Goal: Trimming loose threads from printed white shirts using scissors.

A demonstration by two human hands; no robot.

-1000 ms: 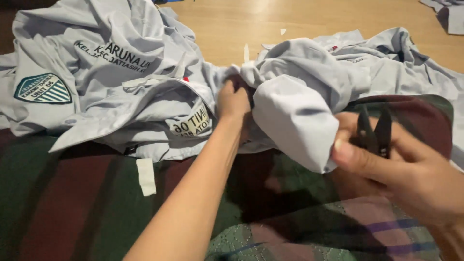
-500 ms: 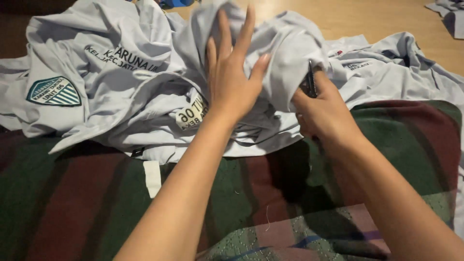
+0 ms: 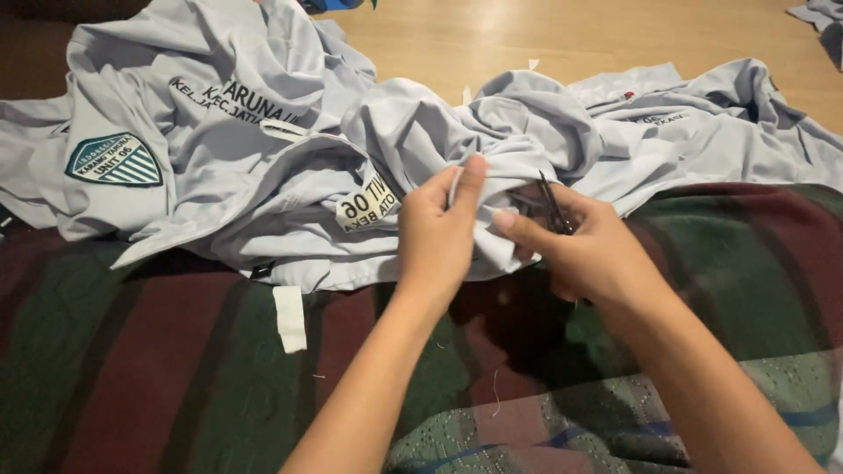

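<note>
Two hands (image 3: 439, 233) (image 3: 588, 250) pinch grey shirt (image 3: 413, 140); right holds snips (image 3: 551, 206).

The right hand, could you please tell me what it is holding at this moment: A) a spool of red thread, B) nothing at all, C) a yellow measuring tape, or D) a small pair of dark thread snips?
D: the right hand grips small dark thread snips, blades pointing up beside the fold of pale grey shirt fabric that the left hand pinches.
</note>
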